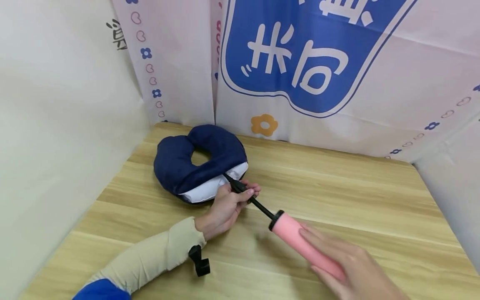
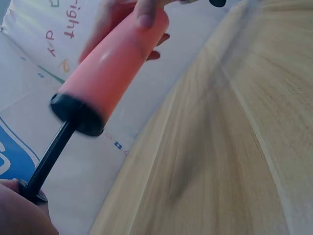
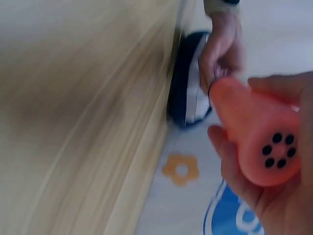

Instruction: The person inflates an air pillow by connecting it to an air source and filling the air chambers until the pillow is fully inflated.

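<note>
A navy U-shaped neck pillow (image 1: 225, 146) lies on the table at the back left, its near edge opened on a white inner part (image 1: 204, 189). Beside that opening, my left hand (image 1: 225, 208) pinches the black handle end of a hand pump, whose tip reaches to the white part. The pump's pink barrel (image 1: 294, 235) slants toward me, with a length of black rod (image 1: 262, 207) showing between handle and barrel. My right hand (image 1: 348, 258) grips the barrel; in the right wrist view its holed end (image 3: 279, 149) faces the camera. How the tip joins the pillow is hidden.
The wood-grain table (image 1: 356, 191) extends to the right of the pillow. A printed curtain (image 1: 187, 62) with a blue sign stands behind it, and a white wall (image 1: 67, 104) borders the left. A black strap (image 1: 200, 262) hangs from my left wrist.
</note>
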A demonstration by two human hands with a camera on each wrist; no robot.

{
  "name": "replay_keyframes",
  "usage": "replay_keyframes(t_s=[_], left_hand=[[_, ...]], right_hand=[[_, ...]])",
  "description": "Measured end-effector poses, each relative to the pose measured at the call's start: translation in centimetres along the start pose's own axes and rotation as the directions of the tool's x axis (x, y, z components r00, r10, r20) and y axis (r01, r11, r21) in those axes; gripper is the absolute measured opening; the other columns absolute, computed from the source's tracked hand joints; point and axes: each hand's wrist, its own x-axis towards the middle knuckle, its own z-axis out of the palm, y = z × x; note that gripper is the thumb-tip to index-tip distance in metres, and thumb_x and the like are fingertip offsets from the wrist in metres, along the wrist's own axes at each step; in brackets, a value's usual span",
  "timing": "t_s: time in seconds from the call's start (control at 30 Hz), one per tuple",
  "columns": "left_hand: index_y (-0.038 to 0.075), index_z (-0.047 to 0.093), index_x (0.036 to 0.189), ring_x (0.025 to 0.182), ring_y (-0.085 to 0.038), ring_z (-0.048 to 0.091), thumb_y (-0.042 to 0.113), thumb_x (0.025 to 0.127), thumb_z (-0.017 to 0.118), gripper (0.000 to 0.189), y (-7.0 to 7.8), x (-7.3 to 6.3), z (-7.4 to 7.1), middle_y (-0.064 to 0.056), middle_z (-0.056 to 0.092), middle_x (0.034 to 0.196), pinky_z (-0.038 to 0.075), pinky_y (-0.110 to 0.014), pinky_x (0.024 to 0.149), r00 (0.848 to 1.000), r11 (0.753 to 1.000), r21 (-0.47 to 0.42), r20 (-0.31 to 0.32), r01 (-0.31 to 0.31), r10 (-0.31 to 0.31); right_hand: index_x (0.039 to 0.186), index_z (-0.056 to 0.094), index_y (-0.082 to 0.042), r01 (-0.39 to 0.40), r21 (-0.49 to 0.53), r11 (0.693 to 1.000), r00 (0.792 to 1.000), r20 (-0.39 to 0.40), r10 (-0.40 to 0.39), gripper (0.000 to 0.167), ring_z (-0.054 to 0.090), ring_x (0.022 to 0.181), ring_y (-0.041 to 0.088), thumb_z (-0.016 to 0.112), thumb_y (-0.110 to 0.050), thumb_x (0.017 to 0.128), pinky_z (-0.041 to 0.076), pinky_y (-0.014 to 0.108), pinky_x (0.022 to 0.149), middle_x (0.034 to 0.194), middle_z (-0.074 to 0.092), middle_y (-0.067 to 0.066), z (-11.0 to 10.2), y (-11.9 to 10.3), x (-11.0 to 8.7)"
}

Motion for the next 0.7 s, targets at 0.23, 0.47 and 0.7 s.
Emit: replay_keyframes(t_s=[0.23, 0.47, 0.7], left_hand=[[-0.006, 0.056, 0.119, 0.091, -0.007, 0.074, -0.01, 0.101, 0.056, 0.018, 0.0, 0.1, 1.2, 0.0, 0.076, 0.098, 0.058, -0.019, 0.089, 0.994, 1.0, 0.002, -0.108, -0.01, 0.01], [-0.006, 0.053, 0.123, 0.101, -0.007, 0.072, -0.005, 0.104, 0.053, 0.019, -1.4, -0.9, 2.1, -0.002, 0.075, 0.107, 0.056, -0.02, 0.09, 0.998, 0.999, 0.04, -0.069, 0.017, -0.014], [-0.01, 0.05, 0.129, 0.101, -0.011, 0.076, -0.011, 0.101, 0.056, 0.028, 0.2, 0.4, 1.0, -0.006, 0.074, 0.108, 0.06, -0.023, 0.095, 1.0, 1.0, 0.021, -0.013, 0.003, -0.002]], right_hand=[[0.15, 0.06, -0.03, 0.005, -0.035, 0.999, 0.994, -0.106, -0.009, 0.084, 0.076, 0.112, 0.012, 0.092, -0.019, 0.074, 0.053, 0.012, 0.095, 0.144, 0.067, -0.011, -1.3, -1.5, 1.2], [0.144, 0.066, -0.018, 0.119, -0.148, 0.982, 0.964, -0.221, -0.15, 0.076, 0.08, 0.097, 0.02, 0.085, -0.019, 0.07, 0.064, 0.04, 0.072, 0.137, 0.073, 0.0, 2.2, -3.2, 5.1], [0.159, 0.049, -0.026, 0.047, -0.032, 0.998, 0.997, -0.061, -0.049, 0.082, 0.071, 0.126, 0.02, 0.086, -0.022, 0.086, 0.056, 0.026, 0.104, 0.156, 0.058, -0.005, 0.9, -1.4, 2.7]])
